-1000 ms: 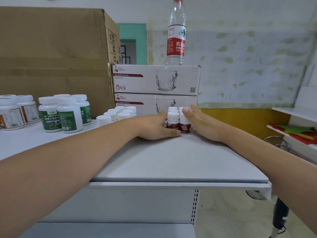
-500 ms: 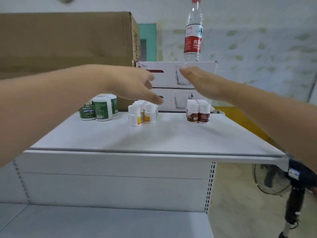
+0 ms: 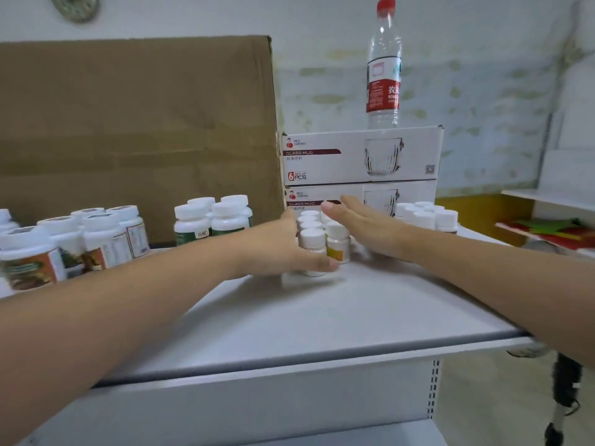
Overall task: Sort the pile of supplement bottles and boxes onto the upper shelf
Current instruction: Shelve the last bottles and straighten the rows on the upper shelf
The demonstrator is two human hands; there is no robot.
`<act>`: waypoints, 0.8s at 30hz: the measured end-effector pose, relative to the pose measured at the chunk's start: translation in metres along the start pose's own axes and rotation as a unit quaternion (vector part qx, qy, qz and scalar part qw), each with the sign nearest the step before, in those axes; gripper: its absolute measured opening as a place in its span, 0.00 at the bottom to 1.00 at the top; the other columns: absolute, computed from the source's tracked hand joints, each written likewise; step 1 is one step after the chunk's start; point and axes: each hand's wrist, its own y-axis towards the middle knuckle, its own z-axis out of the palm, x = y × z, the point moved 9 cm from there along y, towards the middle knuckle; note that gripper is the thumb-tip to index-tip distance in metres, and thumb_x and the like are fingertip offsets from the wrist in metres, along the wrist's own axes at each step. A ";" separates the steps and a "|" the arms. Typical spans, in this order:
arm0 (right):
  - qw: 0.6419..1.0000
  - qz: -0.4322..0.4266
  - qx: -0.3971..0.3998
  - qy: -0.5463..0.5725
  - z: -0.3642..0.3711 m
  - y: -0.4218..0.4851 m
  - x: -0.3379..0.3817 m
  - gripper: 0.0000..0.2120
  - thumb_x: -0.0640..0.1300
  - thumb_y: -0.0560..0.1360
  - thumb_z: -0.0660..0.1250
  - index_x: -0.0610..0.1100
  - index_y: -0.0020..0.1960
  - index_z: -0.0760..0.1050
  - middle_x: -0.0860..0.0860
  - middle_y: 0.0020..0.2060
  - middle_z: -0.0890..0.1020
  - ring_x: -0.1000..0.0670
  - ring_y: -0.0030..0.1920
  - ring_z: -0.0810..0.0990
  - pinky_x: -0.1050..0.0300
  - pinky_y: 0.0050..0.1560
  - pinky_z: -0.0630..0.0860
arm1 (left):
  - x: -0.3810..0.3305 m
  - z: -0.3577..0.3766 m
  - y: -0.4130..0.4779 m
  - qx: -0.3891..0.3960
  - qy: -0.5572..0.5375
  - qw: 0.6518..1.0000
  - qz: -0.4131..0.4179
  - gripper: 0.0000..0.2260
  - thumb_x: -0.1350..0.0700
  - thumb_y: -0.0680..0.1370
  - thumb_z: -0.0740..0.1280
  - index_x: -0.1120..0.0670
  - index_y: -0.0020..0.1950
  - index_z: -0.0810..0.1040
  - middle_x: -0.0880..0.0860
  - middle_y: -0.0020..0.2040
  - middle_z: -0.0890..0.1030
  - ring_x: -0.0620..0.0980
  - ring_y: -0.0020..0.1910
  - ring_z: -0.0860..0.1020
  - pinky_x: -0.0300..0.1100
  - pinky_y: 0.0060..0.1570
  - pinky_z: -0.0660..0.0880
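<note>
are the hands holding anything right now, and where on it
Nothing is gripped. The left hand and right hand press flat against opposite sides of the small yellow-label bottles, the left thumb lying across the front bottle's base.

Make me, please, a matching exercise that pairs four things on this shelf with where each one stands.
Things: 1 clear plastic water bottle with red cap; 2 small white yellow-labelled bottles; 3 white green-labelled bottles; 4 big brown cardboard carton.
Places: A between left hand and right hand; B far back, left side; C atop the upper white glass-mug box; D in front of the carton.
Pairs: 1-C; 2-A; 3-D; 4-B.
</note>
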 end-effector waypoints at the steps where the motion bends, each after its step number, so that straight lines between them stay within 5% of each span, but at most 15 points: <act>1: 1.000 -0.003 -0.006 -0.007 0.000 -0.001 0.000 0.33 0.63 0.78 0.55 0.46 0.77 0.56 0.61 0.60 0.66 0.63 0.58 0.60 0.88 0.41 0.52 | 0.002 0.003 0.002 0.009 0.007 1.000 0.006 0.46 0.39 0.68 0.76 0.49 0.77 0.54 0.40 0.65 0.73 0.39 0.62 0.73 0.31 0.57 0.69; 4: 0.999 0.006 0.000 -0.042 0.003 0.002 -0.004 0.32 0.64 0.78 0.53 0.46 0.76 0.57 0.60 0.55 0.65 0.61 0.57 0.63 0.87 0.36 0.57 | 0.001 0.009 0.003 0.027 0.038 0.998 0.032 0.46 0.36 0.69 0.73 0.47 0.78 0.51 0.40 0.65 0.71 0.33 0.56 0.73 0.22 0.46 0.66; 8: 0.997 0.018 0.019 -0.072 0.010 0.006 -0.010 0.35 0.68 0.76 0.50 0.47 0.76 0.55 0.58 0.57 0.65 0.59 0.56 0.64 0.82 0.37 0.60 | -0.003 0.017 0.005 0.033 0.050 0.996 0.061 0.41 0.33 0.71 0.68 0.41 0.77 0.50 0.42 0.72 0.66 0.42 0.64 0.71 0.35 0.62 0.66; 11: 0.997 0.010 0.024 -0.068 0.011 0.007 -0.007 0.39 0.70 0.73 0.48 0.49 0.76 0.54 0.59 0.57 0.64 0.60 0.57 0.63 0.82 0.40 0.60 | -0.005 0.019 0.007 0.033 0.060 0.995 0.078 0.38 0.33 0.72 0.66 0.38 0.76 0.51 0.43 0.74 0.63 0.42 0.65 0.70 0.34 0.62 0.64; 15: 0.997 -0.003 0.029 -0.073 0.011 0.010 -0.008 0.49 0.77 0.63 0.45 0.48 0.76 0.55 0.60 0.64 0.66 0.58 0.60 0.65 0.60 0.58 0.58 | -0.002 0.018 0.009 0.034 0.058 0.995 0.072 0.41 0.30 0.69 0.66 0.42 0.77 0.53 0.41 0.73 0.64 0.42 0.65 0.71 0.38 0.65 0.67; 20: 0.996 0.005 0.031 -0.080 0.011 0.010 -0.010 0.49 0.77 0.64 0.45 0.49 0.77 0.53 0.51 0.73 0.66 0.58 0.60 0.62 0.59 0.59 0.56 | 0.002 0.015 0.010 0.025 0.047 0.997 0.060 0.47 0.30 0.67 0.69 0.45 0.78 0.51 0.39 0.70 0.69 0.40 0.64 0.73 0.42 0.66 0.70; 24: 0.995 0.004 0.030 -0.094 0.011 0.008 -0.008 0.48 0.78 0.63 0.43 0.47 0.71 0.61 0.51 0.67 0.74 0.52 0.63 0.72 0.53 0.61 0.64 | -0.005 0.020 0.009 0.035 0.060 0.994 0.082 0.40 0.31 0.69 0.68 0.39 0.76 0.56 0.40 0.74 0.61 0.41 0.65 0.71 0.37 0.67 0.66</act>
